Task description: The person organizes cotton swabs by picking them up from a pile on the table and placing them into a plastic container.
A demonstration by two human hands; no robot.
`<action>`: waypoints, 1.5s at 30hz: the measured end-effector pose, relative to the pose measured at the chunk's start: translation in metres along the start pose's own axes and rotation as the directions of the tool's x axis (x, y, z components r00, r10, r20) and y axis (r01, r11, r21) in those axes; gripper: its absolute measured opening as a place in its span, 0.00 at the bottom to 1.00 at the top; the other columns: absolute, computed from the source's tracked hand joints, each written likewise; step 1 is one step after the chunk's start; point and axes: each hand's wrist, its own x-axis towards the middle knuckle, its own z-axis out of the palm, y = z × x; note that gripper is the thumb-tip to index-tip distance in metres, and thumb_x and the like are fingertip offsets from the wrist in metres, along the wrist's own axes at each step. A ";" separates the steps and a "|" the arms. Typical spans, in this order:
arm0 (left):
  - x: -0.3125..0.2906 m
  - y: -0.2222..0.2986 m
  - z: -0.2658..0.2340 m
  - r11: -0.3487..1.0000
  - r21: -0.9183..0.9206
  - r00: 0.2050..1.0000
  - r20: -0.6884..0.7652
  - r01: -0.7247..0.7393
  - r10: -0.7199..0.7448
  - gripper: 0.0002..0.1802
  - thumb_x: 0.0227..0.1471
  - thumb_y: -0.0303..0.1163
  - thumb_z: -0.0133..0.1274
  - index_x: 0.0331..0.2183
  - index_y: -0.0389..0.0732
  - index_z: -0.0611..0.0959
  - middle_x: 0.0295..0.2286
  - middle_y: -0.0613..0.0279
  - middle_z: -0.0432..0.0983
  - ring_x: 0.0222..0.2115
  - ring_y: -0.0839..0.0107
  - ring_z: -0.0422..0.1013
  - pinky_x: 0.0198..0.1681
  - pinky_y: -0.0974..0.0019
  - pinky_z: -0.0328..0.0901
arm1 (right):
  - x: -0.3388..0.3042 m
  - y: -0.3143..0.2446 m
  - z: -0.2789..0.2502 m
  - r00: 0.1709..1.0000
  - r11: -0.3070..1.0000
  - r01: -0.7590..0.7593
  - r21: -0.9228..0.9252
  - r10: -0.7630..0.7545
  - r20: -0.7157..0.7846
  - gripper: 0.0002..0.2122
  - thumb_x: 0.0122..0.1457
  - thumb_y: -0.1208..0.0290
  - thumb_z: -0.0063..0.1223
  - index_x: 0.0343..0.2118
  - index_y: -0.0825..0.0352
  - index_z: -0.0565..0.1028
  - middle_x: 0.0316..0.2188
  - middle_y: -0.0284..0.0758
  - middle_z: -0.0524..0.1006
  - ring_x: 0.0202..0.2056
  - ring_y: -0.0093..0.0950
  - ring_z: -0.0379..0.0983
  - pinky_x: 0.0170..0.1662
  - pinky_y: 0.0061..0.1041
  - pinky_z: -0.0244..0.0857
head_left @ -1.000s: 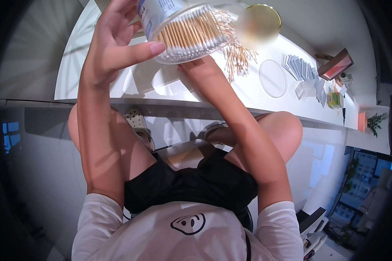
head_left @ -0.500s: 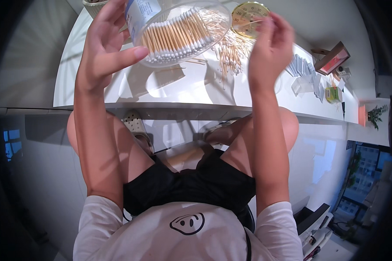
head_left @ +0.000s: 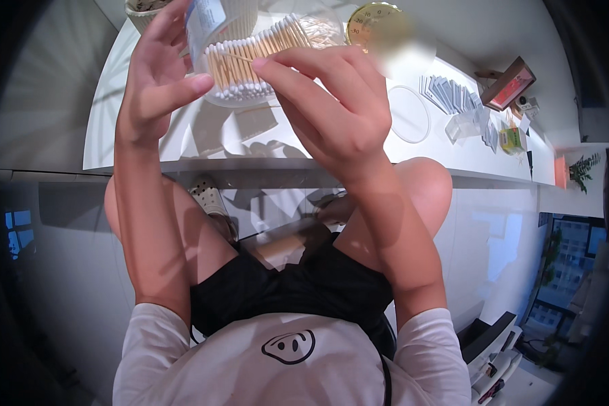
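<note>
Tilted toward me at the table's far side is a clear round tub (head_left: 240, 103) with a pale label. A row of wooden cotton swabs (head_left: 233, 71) with white tips lines its inside, and looser swabs (head_left: 323, 32) lie farther right in it. My left hand (head_left: 149, 91) grips the tub from the left, thumb at its near rim and fingers partly hidden behind it. Over the row, my right hand (head_left: 342, 111) pinches a single cotton swab (head_left: 240, 56) between thumb and forefinger, lying across the others. That hand covers part of the tub.
A gold-rimmed dial (head_left: 364, 26) stands behind my right hand. Right of it on the white table (head_left: 183, 145) lie a clear ring-shaped lid (head_left: 411, 116), fanned cards (head_left: 446, 93), clear plastic (head_left: 463, 128) and a green-yellow box (head_left: 513, 141). A ribbed pot (head_left: 139, 19) stands far left.
My right hand has swung left from beside the dial to the tub, bringing the swab onto the row. My left hand and the tub have shifted slightly left.
</note>
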 end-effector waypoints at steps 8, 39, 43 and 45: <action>0.002 -0.003 0.000 1.000 0.000 1.000 0.009 0.003 -0.003 0.59 0.33 0.44 0.65 0.65 0.32 0.60 0.59 0.50 0.64 0.59 0.55 0.64 0.64 0.54 0.57 | 0.000 -0.007 0.005 0.994 0.997 -0.083 -0.003 0.083 0.071 0.15 0.42 0.81 0.66 0.35 0.62 0.82 0.33 0.28 0.81 0.28 0.27 0.72 0.32 0.26 0.61; 0.003 -0.003 -0.005 1.000 0.011 1.000 0.012 0.003 -0.003 0.59 0.33 0.44 0.64 0.64 0.32 0.61 0.58 0.47 0.65 0.58 0.55 0.64 0.64 0.56 0.56 | -0.082 0.001 0.027 0.629 0.869 -0.439 -0.230 0.480 0.611 0.04 0.55 0.75 0.55 0.33 0.68 0.76 0.29 0.40 0.76 0.35 0.42 0.73 0.41 0.41 0.67; 0.004 -0.001 -0.007 1.000 0.022 1.000 0.005 -0.003 0.003 0.58 0.32 0.43 0.64 0.64 0.32 0.61 0.58 0.47 0.65 0.58 0.54 0.64 0.64 0.55 0.56 | -0.054 0.028 -0.013 0.662 0.701 -0.675 -0.231 0.713 0.231 0.03 0.59 0.74 0.56 0.35 0.65 0.78 0.29 0.41 0.79 0.32 0.39 0.76 0.38 0.36 0.67; 0.004 -0.002 -0.009 1.000 0.009 1.000 0.007 -0.003 0.003 0.58 0.32 0.42 0.64 0.64 0.32 0.61 0.58 0.47 0.65 0.59 0.55 0.64 0.64 0.54 0.56 | -0.044 0.038 -0.037 0.702 0.702 -0.695 -0.156 0.709 0.068 0.04 0.58 0.74 0.61 0.34 0.67 0.80 0.27 0.35 0.80 0.27 0.27 0.75 0.34 0.27 0.67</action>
